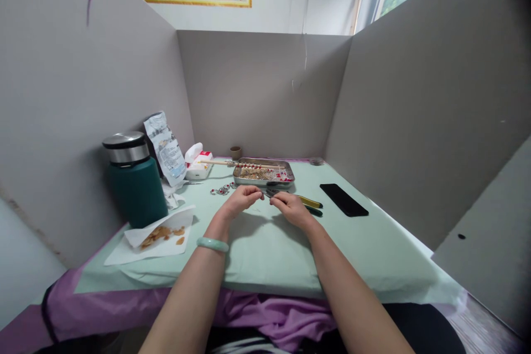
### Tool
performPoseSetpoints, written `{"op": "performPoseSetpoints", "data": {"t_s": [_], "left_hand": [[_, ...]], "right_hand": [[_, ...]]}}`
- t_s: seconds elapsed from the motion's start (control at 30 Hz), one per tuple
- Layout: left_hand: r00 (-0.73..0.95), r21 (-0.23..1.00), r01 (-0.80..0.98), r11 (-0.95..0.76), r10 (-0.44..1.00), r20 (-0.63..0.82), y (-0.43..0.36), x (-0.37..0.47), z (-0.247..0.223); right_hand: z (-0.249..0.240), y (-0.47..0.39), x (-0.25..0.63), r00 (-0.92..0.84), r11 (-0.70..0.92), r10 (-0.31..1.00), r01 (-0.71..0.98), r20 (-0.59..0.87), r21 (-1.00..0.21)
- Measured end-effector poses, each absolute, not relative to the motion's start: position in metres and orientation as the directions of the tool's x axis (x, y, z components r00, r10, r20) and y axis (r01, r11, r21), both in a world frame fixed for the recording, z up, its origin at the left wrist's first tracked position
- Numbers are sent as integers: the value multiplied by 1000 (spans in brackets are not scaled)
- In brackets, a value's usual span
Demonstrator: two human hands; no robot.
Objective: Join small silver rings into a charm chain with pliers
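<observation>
Over the middle of the green-covered table, my left hand (244, 199) and my right hand (289, 206) are raised close to each other with their fingertips pinched. Something thin and small lies between the fingertips, too tiny to make out. Just behind them is a metal tray (264, 181) holding gold-coloured bits and red beads, with a beaded stick (249, 165) across it. Pliers with yellow handles (311, 202) and a green handle (314, 212) lie beside and partly behind my right hand. A chain with red beads (223, 189) rests left of the tray.
On the left stand a green bottle (138, 191), a white pouch (166, 149) and a tissue pack (199, 166); brown pieces (161, 236) lie on white paper nearby. A black phone (344, 199) lies right. Grey partitions (265, 94) enclose the table. A small brown cup (235, 152) stands behind.
</observation>
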State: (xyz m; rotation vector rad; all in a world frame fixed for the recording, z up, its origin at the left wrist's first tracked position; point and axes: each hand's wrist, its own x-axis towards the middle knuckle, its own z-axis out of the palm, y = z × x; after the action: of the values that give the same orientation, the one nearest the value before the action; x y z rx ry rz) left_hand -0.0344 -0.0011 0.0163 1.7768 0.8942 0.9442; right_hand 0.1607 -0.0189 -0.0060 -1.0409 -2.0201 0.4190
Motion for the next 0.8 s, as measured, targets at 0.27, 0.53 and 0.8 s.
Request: {"op": "performPoseSetpoints", "data": {"t_s": [0.27,0.53,0.8], "left_hand": [[458,983,-99,-154,870,183,1,-28,12],[515,983,-179,-35,848,124,1,-33,12],[437,985,-55,-166,883,173,2,-30,9]], "right_hand": [[-3,-21,158,-281,472,881,457,381,-754],[-4,-19,159,-269,469,881,385,390,-795],[-7,-18,156,-245,532,842,523,481,-666]]}}
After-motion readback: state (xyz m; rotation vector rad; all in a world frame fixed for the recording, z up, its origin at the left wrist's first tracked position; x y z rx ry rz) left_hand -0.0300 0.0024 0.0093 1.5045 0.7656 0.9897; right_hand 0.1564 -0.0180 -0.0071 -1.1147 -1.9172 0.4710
